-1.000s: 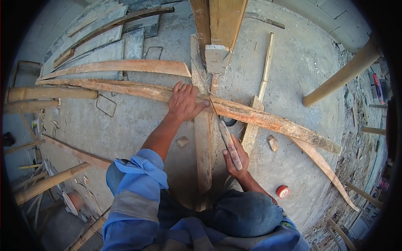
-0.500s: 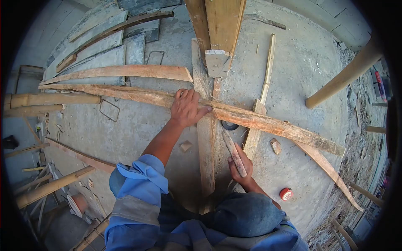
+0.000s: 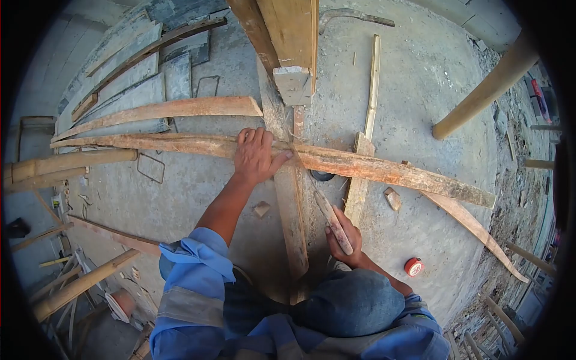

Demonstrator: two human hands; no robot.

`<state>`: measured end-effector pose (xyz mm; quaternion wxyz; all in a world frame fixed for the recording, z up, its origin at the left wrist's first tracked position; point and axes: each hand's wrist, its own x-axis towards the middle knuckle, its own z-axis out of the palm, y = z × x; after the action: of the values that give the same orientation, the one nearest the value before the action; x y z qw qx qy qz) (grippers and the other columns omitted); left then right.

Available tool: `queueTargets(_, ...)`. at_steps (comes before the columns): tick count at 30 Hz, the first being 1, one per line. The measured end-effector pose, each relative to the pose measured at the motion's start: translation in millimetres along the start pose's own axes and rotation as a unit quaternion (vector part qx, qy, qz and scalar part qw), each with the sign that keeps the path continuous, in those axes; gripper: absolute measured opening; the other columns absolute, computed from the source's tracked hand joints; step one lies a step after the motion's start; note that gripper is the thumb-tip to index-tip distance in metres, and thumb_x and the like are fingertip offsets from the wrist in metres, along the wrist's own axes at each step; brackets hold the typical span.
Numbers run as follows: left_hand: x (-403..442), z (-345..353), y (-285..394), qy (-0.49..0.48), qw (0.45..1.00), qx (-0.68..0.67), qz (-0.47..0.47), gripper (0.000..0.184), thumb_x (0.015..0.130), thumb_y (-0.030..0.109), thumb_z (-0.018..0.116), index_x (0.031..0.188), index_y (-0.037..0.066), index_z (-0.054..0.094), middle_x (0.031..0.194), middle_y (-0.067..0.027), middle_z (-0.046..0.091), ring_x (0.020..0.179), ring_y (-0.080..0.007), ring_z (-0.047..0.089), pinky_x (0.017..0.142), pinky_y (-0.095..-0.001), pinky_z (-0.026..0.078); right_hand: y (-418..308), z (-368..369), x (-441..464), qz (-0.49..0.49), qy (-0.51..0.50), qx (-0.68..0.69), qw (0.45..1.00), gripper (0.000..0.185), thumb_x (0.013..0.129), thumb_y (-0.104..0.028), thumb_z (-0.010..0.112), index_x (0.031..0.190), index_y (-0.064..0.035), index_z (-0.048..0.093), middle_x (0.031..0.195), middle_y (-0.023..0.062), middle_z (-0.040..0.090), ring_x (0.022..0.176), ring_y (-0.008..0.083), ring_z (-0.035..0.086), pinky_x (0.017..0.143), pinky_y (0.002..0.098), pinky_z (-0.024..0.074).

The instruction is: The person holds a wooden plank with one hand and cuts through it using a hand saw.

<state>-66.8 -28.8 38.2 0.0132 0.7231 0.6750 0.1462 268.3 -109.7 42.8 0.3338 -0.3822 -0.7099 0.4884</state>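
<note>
My left hand (image 3: 255, 155) presses down on a long rough wooden plank (image 3: 384, 168), its fingers bent over the far edge and its thumb pointing right. In my right hand (image 3: 347, 240) is the pale, worn handle of a handsaw (image 3: 332, 221). The thin blade shows almost edge-on and runs up to the plank just right of my left thumb, where a line crosses the wood. Beneath the plank lies a timber beam (image 3: 292, 204), pointing toward me. A second support piece (image 3: 358, 195) passes under it farther right.
A red tape measure (image 3: 413, 267) lies on the concrete right of my knee. Wood offcuts (image 3: 392, 198) are nearby. An upright timber post (image 3: 291, 36) stands ahead, a round pole (image 3: 486, 90) at right. Boards (image 3: 138, 78) are stacked at upper left, bamboo poles (image 3: 78, 165) at left.
The saw handle and my right hand have drawn back slightly toward me, away from the plank. My left hand keeps its place on the wood. The whole view has shifted a little.
</note>
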Motion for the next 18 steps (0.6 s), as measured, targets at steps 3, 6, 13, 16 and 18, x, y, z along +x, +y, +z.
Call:
queueTargets(3,1.6,2.7,3.0,0.002,1.0,0.001,0.002,0.06,0.094,0.06,0.064,0.1,0.001,0.058,0.097,-0.0173,0.056,0.1,-0.038,0.054,0.104,-0.0497,0.035,-3.6,-17.0,-22.6,0.05,-0.035,0.036,0.997,0.062,0.093,-0.002,0.07,0.151,0.005,0.05,0.125,0.0235,0.073,0.107,0.0301,0.076,0.089,0.0343,0.0579)
queueTargets(6,3.9,4.2,2.5,0.006,1.0,0.005,0.0,0.06,0.094,0.06,0.064,0.1,0.001,0.058,0.098,-0.0177,0.056,0.101,-0.0382,0.054,0.104,-0.0501,0.035,-6.4,5.8,4.3,0.015,0.003,0.031,0.999,0.06,0.094,-0.002,0.07,0.151,0.0048,0.051,0.127,0.0243,0.071,0.11,0.0287,0.075,0.09,0.0331,0.0568)
queueTargets(13,2.6,2.0,-1.1,0.001,1.0,-0.003,0.001,0.061,0.092,0.062,0.064,0.098,0.001,0.058,0.098,-0.018,0.056,0.1,-0.0387,0.055,0.103,-0.0504,0.035,1.5,1.5,-8.7,0.042,-0.007,0.025,0.999,0.06,0.094,-0.002,0.07,0.15,0.0047,0.051,0.128,0.0243,0.071,0.114,0.0303,0.074,0.095,0.0341,0.0564)
queueTargets(16,3.6,1.0,-2.3,-0.001,1.0,0.005,-0.011,0.061,0.091,0.062,0.065,0.098,0.002,0.058,0.098,-0.018,0.056,0.1,-0.039,0.055,0.103,-0.0503,0.035,5.6,-5.4,-29.3,0.029,-0.006,0.016,0.999,0.058,0.095,-0.002,0.068,0.15,0.005,0.051,0.132,0.0248,0.07,0.119,0.0315,0.073,0.098,0.0354,0.0558)
queueTargets(18,0.5,6.2,4.4,0.005,1.0,0.003,-0.012,0.06,0.091,0.061,0.065,0.098,0.002,0.058,0.098,-0.0179,0.057,0.101,-0.039,0.055,0.104,-0.0502,0.035,-8.1,0.5,0.7,0.016,-0.009,-0.01,1.0,0.059,0.095,-0.002,0.068,0.151,0.0041,0.05,0.13,0.0245,0.072,0.113,0.0338,0.075,0.093,0.0368,0.0592)
